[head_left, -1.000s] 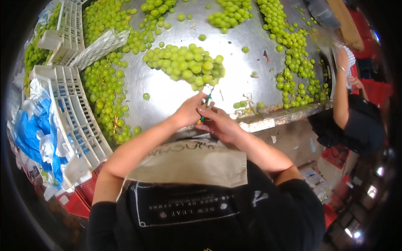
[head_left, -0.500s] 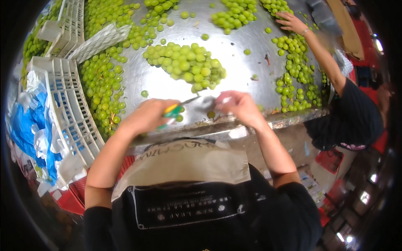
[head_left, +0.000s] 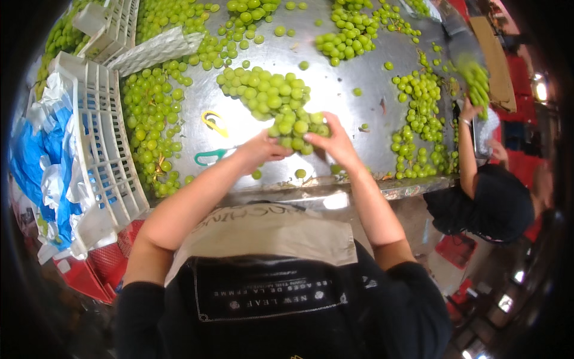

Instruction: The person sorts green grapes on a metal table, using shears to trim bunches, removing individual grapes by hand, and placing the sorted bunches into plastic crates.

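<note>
A large bunch of green grapes (head_left: 266, 93) lies on the metal table in front of me, its near end lifted. Round that near end are both my hands: my left hand (head_left: 263, 149) grips it from the left, and my right hand (head_left: 335, 140) pinches it from the right with thumb and fingers. Left of the bunch, scissors with a yellow handle loop (head_left: 214, 124) and a green handle loop (head_left: 209, 157) rest on the table. Glare and my left hand hide their blades. A few loose grapes (head_left: 300, 173) lie near the table edge.
White plastic crates (head_left: 98, 140) stand along the left, one with blue and white wrapping. Heaped grapes (head_left: 149, 119) border them. More bunches (head_left: 350, 39) lie at the back and right. At the far right a co-worker (head_left: 484, 197) holds up a grape bunch (head_left: 476, 81).
The scissors have left my left hand and now lie on the table. Both hands have closed on the bunch's near end. The co-worker's hand moved right, raising a bunch.
</note>
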Demonstrator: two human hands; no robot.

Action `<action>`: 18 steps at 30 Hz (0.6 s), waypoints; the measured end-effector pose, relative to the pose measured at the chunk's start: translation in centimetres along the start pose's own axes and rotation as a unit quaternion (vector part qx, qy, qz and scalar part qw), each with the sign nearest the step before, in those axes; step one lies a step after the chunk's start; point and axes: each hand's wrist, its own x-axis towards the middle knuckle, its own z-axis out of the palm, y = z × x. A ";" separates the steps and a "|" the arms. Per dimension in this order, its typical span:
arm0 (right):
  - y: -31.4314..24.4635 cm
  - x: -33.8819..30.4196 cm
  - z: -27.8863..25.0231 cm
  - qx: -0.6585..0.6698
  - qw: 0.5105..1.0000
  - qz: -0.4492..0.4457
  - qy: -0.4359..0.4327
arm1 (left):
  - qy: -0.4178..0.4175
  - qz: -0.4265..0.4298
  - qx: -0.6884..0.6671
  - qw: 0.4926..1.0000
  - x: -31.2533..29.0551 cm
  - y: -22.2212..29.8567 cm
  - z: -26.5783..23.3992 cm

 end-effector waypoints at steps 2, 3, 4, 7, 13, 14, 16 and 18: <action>-0.6 -1.7 0.4 0.108 0.990 0.079 -0.040 | -0.024 -0.032 0.067 0.997 -0.8 0.6 0.8; -0.5 -2.1 0.4 0.247 0.951 0.170 -0.077 | -0.038 -0.050 0.104 0.993 -1.7 1.6 1.5; -0.3 -2.5 0.3 0.345 0.915 0.194 -0.081 | -0.042 -0.072 0.128 0.988 -2.9 2.9 2.4; 0.2 -2.9 0.3 0.576 0.785 0.204 -0.096 | -0.107 -0.009 0.269 0.957 -5.5 5.4 3.5; -3.7 -1.7 0.0 0.771 0.620 0.111 -0.097 | -0.067 0.251 0.282 0.924 -9.2 9.5 3.3; -5.2 -1.5 -0.1 0.785 0.602 0.087 -0.115 | -0.037 0.275 0.264 0.924 -9.1 9.8 3.2; -6.2 -1.1 -0.4 0.795 0.592 0.049 -0.124 | 0.024 0.321 0.224 0.920 -8.7 10.2 3.0; -7.5 -1.0 -0.3 0.804 0.573 0.020 -0.154 | 0.042 0.404 0.296 0.865 -8.5 10.5 3.4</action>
